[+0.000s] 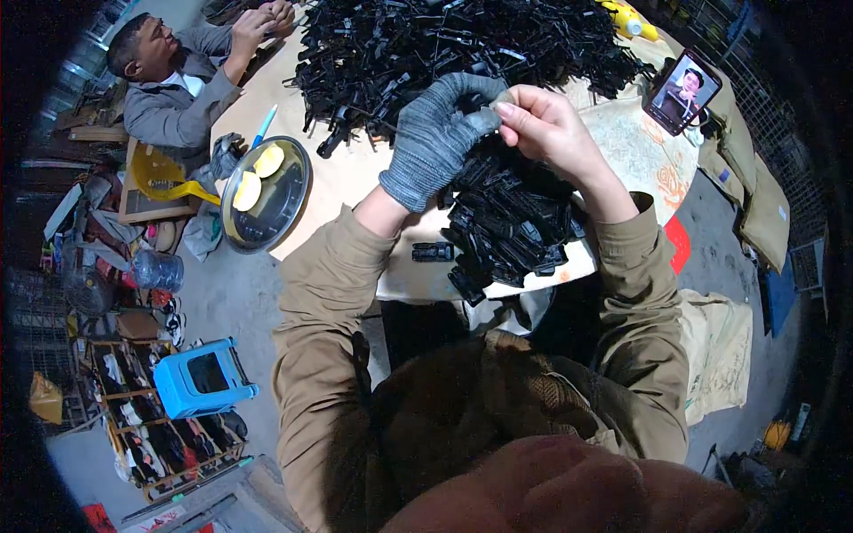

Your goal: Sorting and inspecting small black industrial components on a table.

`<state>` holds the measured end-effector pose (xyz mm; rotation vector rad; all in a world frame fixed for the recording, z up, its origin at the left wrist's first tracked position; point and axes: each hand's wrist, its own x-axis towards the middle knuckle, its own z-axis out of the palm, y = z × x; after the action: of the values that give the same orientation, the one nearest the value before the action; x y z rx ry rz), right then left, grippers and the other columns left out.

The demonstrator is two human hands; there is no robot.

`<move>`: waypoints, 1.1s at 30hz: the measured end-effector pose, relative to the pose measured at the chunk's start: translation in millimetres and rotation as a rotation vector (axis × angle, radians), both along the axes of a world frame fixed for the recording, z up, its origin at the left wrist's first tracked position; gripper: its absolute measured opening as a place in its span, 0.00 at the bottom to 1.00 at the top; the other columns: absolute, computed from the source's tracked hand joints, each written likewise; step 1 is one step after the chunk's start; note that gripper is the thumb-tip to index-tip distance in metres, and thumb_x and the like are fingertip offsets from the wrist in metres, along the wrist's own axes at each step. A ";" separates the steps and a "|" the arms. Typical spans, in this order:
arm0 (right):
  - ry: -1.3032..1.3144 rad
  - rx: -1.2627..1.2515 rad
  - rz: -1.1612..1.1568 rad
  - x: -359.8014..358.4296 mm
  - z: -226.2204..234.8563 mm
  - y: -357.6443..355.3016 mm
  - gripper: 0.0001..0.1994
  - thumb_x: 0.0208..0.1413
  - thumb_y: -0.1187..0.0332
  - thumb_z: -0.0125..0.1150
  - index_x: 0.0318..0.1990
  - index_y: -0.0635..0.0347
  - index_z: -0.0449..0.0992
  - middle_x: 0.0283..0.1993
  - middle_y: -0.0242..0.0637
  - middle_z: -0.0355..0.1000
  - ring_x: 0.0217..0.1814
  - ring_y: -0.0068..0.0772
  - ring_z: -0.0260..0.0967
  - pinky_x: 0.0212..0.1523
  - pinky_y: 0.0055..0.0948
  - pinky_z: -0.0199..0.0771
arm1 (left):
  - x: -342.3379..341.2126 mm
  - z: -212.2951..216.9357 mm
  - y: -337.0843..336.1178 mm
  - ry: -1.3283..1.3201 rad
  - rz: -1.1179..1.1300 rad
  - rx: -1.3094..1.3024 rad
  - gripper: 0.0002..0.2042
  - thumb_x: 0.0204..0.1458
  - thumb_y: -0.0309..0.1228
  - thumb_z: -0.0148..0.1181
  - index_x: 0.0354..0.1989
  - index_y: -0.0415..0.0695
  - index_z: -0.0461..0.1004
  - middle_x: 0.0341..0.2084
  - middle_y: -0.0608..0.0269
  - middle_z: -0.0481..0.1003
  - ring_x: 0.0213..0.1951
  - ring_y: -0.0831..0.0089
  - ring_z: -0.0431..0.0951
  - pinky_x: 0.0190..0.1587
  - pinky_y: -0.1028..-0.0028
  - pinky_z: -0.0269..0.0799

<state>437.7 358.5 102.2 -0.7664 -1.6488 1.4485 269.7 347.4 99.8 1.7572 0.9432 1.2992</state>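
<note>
table (355,182): heaped black clips (506,213) | cluttered floor (222,302) | both hands' fingers (506,111) pinching glove fingertip (484,118)

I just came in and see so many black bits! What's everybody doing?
A person sits at a table heaped with black plastic parts. Their gloved left hand and bare right hand meet over a nearer pile, pinching something small. Across the table, another person's hands are at the heap too.

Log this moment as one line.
left hand: gloved, pinching small part | right hand: bare, pinching same part | below: black plastic parts on table
</note>
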 end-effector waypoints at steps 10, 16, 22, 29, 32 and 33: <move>-0.068 0.108 -0.064 5.1 -4.8 7.8 0.09 0.55 0.63 0.49 0.31 0.58 0.69 0.19 0.21 0.62 0.15 0.08 0.50 0.14 0.09 0.47 | 9.0 5.8 -1.6 0.168 0.122 0.166 0.22 0.43 0.29 0.62 0.48 0.41 0.65 0.35 0.64 0.72 0.36 0.79 0.71 0.40 0.79 0.69; -0.225 0.576 -0.288 3.7 -0.5 3.5 0.09 0.41 0.73 0.64 0.32 0.65 0.74 0.22 0.22 0.64 0.24 0.09 0.58 0.24 0.10 0.57 | 12.0 0.8 -5.2 0.387 0.159 0.414 0.33 0.40 0.28 0.60 0.58 0.50 0.54 0.39 0.51 0.71 0.36 0.59 0.75 0.36 0.69 0.71; 0.110 0.401 -0.336 21.9 6.3 14.0 0.07 0.44 0.73 0.61 0.32 0.62 0.75 0.25 0.24 0.69 0.23 0.10 0.60 0.23 0.11 0.58 | 2.6 12.0 -4.5 -0.027 -0.077 0.162 0.29 0.40 0.36 0.63 0.51 0.40 0.62 0.43 0.58 0.69 0.45 0.69 0.69 0.49 0.73 0.65; 0.052 0.254 -0.051 27.0 7.7 9.4 0.08 0.47 0.69 0.58 0.34 0.62 0.74 0.22 0.20 0.64 0.18 0.08 0.51 0.17 0.11 0.48 | -2.9 19.2 -7.0 -0.297 -0.555 -0.462 0.18 0.38 0.29 0.62 0.40 0.39 0.70 0.32 0.61 0.74 0.36 0.73 0.75 0.43 0.76 0.71; 0.090 0.218 0.096 25.7 3.0 11.5 0.08 0.46 0.70 0.61 0.34 0.63 0.75 0.25 0.25 0.69 0.26 0.12 0.62 0.26 0.14 0.62 | 1.9 15.2 -6.6 -0.334 -0.598 -0.461 0.16 0.34 0.28 0.63 0.35 0.40 0.71 0.28 0.61 0.74 0.32 0.74 0.75 0.37 0.77 0.73; 0.140 0.201 0.149 22.9 7.4 6.5 0.08 0.46 0.71 0.60 0.34 0.64 0.75 0.26 0.26 0.69 0.27 0.14 0.63 0.29 0.15 0.64 | 2.3 14.7 -5.9 -0.302 -0.607 -0.471 0.15 0.34 0.28 0.64 0.34 0.40 0.71 0.27 0.62 0.74 0.30 0.75 0.75 0.35 0.78 0.73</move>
<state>460.5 365.0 109.6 -0.4293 -1.7401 1.3782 272.0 341.5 114.5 1.2846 0.4374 0.8264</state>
